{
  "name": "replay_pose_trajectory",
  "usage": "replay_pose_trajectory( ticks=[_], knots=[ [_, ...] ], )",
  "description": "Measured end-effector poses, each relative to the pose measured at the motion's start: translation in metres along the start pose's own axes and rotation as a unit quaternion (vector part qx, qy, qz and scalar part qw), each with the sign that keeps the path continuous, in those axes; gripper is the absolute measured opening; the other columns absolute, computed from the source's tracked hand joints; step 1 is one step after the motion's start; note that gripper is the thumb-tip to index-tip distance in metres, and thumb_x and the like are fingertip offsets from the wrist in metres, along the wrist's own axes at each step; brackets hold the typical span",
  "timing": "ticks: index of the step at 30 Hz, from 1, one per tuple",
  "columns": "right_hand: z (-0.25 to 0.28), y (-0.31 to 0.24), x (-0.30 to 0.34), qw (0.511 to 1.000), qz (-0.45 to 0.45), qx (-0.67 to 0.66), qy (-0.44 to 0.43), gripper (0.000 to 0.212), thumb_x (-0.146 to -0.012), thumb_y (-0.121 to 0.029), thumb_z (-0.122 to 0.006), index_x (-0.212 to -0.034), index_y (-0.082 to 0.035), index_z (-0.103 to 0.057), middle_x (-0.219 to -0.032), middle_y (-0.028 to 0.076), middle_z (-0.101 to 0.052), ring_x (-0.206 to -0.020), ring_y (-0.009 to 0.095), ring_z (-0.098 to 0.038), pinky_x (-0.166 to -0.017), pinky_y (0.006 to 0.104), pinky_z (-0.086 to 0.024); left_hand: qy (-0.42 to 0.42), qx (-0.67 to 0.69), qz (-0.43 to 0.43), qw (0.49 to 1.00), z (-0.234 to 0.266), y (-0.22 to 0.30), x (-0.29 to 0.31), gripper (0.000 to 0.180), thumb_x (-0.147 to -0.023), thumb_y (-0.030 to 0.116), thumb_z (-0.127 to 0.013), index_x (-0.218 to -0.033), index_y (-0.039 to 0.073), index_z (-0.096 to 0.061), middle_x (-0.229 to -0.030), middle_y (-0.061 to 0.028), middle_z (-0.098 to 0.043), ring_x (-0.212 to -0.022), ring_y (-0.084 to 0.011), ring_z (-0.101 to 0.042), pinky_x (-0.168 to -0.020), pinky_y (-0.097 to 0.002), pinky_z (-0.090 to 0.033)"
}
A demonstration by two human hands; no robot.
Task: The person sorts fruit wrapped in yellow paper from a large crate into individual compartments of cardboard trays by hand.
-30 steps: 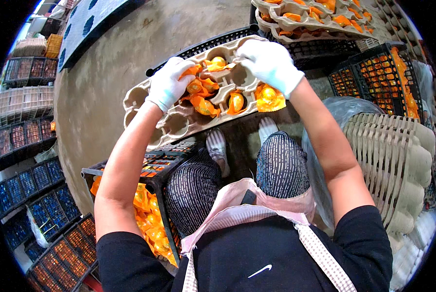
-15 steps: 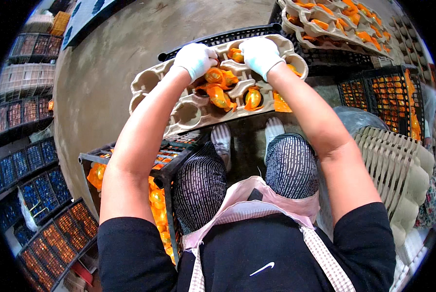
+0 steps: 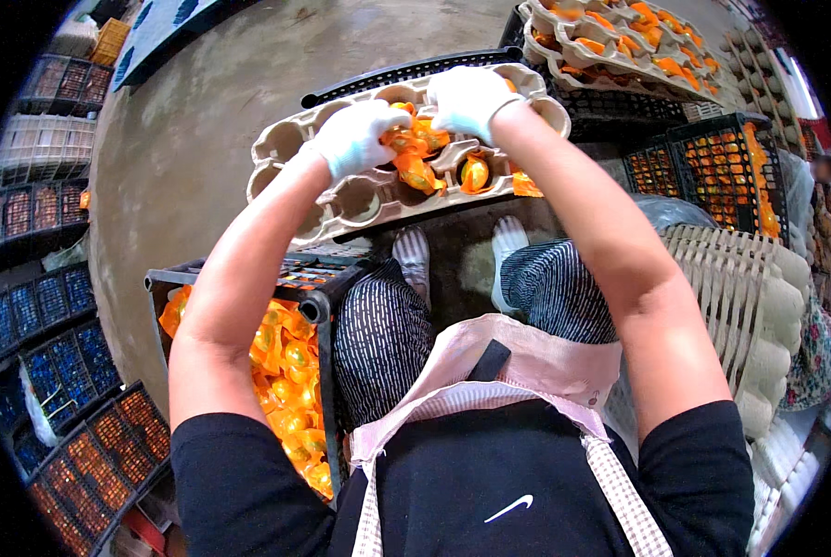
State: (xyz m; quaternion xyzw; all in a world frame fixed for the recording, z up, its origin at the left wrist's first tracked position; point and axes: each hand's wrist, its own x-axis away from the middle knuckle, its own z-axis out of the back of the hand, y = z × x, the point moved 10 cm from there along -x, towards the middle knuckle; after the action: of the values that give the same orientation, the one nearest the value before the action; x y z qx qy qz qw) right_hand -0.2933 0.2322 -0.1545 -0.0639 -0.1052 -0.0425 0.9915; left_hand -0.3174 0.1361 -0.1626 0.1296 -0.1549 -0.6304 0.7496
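Observation:
Over a beige moulded-pulp tray [image 3: 259, 186] with round cups, my two white-gloved hands work close together. My left hand [image 3: 352, 139] is closed, its fingertips gripping an orange-wrapped round piece [image 3: 402, 139] in the cluster at the tray's middle. My right hand [image 3: 469, 100] is bent over the far side of that cluster, fingers curled and pressed together; what they hold is hidden. Below the cluster a wrapped piece [image 3: 416, 174] lies loosely, and another wrapped piece [image 3: 474, 174] sits in a cup to its right. Several cups at the tray's left hold nothing.
The tray rests on a black crate [image 3: 406, 70]. Beside my left leg stands a dark crate [image 3: 318, 311] full of orange-wrapped pieces. Stacked pulp trays [image 3: 736, 306] lie at my right; filled trays [image 3: 610, 46] stand far right. Loaded crates [image 3: 100, 464] line the left.
My right hand has shifted left, from a far cup toward the middle cluster. My left hand has come slightly nearer and left, onto the wrapped pieces. The view has shifted a little.

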Motion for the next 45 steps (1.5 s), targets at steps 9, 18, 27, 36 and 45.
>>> replay_pose_trajectory(
  ticks=[9,18,27,36,45],
  knots=[
    [-0.030,-0.001,0.016,0.977,-0.039,-0.205,-0.041,0.033,-0.083,-0.035,-0.066,-0.097,-0.006,-0.072,-0.095,0.014,-0.070,-0.082,0.023,-0.068,-0.073,0.0377,-0.055,-0.006,0.000,0.007,1.000,-0.011,0.005,0.018,0.037,-0.080,0.026,-0.069,-0.113,0.011,-0.064,-0.107,-0.0156,-0.065,-0.100,-0.0332,-0.064,-0.089,-0.0398,-0.051],
    [-0.020,0.052,0.039,0.704,-0.083,-0.706,-0.011,0.023,-0.086,-0.023,-0.073,-0.097,-0.004,-0.065,-0.090,0.003,-0.064,-0.081,0.011,-0.065,-0.070,0.0264,-0.057,-0.076,0.356,0.291,0.885,0.043,-0.079,0.066,0.044,-0.079,0.029,-0.073,-0.114,0.005,-0.067,-0.099,-0.0072,-0.069,-0.089,-0.0152,-0.065,-0.075,-0.0298,-0.054],
    [-0.016,0.049,0.034,0.766,-0.111,-0.632,-0.036,0.019,-0.085,-0.021,-0.072,-0.090,-0.004,-0.064,-0.080,0.003,-0.061,-0.069,0.011,-0.061,-0.058,0.0268,-0.054,-0.017,0.530,0.245,0.811,0.037,-0.094,0.078,0.039,-0.079,0.021,-0.069,-0.112,0.000,-0.067,-0.103,-0.0073,-0.068,-0.096,-0.0153,-0.062,-0.088,-0.0300,-0.049],
    [0.014,0.058,0.041,0.711,-0.099,-0.696,0.014,0.020,-0.083,-0.018,-0.074,-0.094,-0.004,-0.066,-0.084,0.005,-0.064,-0.072,0.016,-0.063,-0.060,0.0314,-0.055,-0.075,0.165,0.279,0.943,0.021,-0.097,0.064,0.052,-0.076,0.042,-0.072,-0.114,0.006,-0.069,-0.109,-0.0152,-0.069,-0.099,-0.0264,-0.065,-0.091,-0.0354,-0.050],
    [0.019,0.025,0.044,0.644,-0.118,-0.756,-0.002,0.036,-0.090,-0.034,-0.066,-0.110,-0.003,-0.066,-0.099,0.013,-0.069,-0.073,0.021,-0.067,-0.059,0.0331,-0.053,0.205,0.138,-0.058,0.967,0.100,0.052,0.017,0.062,-0.080,0.021,-0.074,-0.136,0.007,-0.051,-0.124,-0.0177,-0.060,-0.118,-0.0290,-0.058,-0.098,-0.0376,-0.049]
  ],
)
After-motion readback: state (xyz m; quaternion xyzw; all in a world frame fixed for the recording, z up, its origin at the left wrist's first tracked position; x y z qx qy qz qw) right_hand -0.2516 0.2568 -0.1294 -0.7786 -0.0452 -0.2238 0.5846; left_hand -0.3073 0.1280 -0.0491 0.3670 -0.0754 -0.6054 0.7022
